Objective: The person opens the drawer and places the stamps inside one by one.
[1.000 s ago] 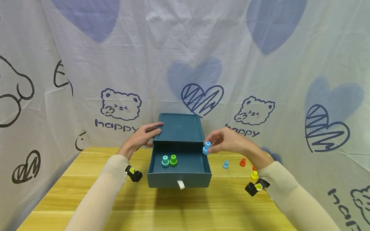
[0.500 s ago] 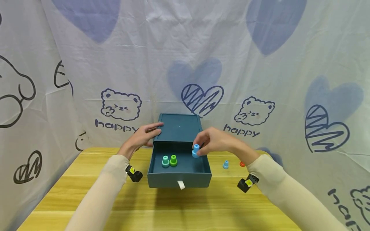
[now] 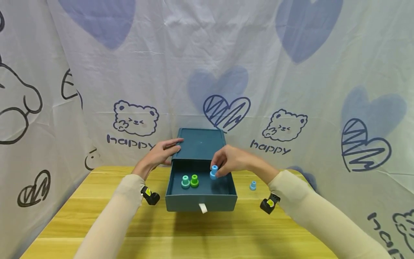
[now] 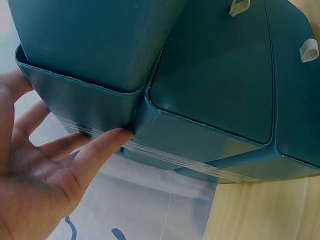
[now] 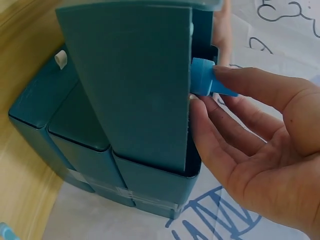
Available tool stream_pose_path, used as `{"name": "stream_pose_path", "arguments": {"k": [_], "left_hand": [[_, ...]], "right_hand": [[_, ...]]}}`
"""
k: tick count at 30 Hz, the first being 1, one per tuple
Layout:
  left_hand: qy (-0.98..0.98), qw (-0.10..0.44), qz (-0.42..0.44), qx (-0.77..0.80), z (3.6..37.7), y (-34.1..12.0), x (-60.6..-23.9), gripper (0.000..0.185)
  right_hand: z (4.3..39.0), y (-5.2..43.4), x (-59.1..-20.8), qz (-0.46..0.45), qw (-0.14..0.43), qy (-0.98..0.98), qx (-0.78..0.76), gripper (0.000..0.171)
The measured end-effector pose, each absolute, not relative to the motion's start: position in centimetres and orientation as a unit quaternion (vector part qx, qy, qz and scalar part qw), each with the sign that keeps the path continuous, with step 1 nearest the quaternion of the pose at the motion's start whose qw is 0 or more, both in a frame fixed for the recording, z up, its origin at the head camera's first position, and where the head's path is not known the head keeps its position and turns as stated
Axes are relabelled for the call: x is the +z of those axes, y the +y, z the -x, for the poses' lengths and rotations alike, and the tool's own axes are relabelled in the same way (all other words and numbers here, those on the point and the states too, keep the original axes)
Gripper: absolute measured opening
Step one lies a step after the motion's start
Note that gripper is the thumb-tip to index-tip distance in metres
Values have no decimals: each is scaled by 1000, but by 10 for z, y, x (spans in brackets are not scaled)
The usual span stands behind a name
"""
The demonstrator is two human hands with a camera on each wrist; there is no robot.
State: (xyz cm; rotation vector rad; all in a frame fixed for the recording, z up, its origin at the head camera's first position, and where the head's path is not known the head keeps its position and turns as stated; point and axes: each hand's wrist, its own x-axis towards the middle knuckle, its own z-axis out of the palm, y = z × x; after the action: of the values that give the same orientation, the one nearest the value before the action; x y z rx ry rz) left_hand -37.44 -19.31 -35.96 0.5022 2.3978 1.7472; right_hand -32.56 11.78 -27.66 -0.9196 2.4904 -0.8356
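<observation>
The left hand point(image 4: 35, 180) lies open against the teal box point(image 4: 210, 95) — fingers straight, one fingertip point(image 4: 117, 136) touching the box's lower edge at a corner. Two white pull tabs point(image 4: 308, 50) show on drawer fronts — wood table point(image 4: 265, 210) below.

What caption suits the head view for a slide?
Right hand lowers a blue peg into the open teal drawer; left hand steadies the box.

My right hand point(image 3: 233, 160) has carried the blue peg point(image 3: 214, 172) from the drawer's point(image 3: 200, 196) right edge down inside, seemingly near its floor.
</observation>
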Motion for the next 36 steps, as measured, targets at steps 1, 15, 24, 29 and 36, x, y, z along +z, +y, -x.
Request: {"name": "stream_pose_path", "arguments": {"k": [1, 15, 24, 29, 36], "left_hand": [[795, 66, -166, 579, 374, -193, -359, 58], [796, 66, -170, 577, 378, -193, -363, 57], [801, 61, -171, 570, 377, -194, -361, 57], [800, 59, -173, 572, 378, -193, -361, 57], [799, 60, -174, 573, 378, -193, -362, 58]], "right_hand": [[326, 117, -277, 324, 180, 882, -292, 17], [330, 100, -289, 296, 188, 905, -241, 13], [329, 99, -291, 292, 184, 907, -241, 12], [328, 101, -291, 297, 195, 899, -256, 13], [328, 109, -285, 304, 204, 884, -290, 17]]}}
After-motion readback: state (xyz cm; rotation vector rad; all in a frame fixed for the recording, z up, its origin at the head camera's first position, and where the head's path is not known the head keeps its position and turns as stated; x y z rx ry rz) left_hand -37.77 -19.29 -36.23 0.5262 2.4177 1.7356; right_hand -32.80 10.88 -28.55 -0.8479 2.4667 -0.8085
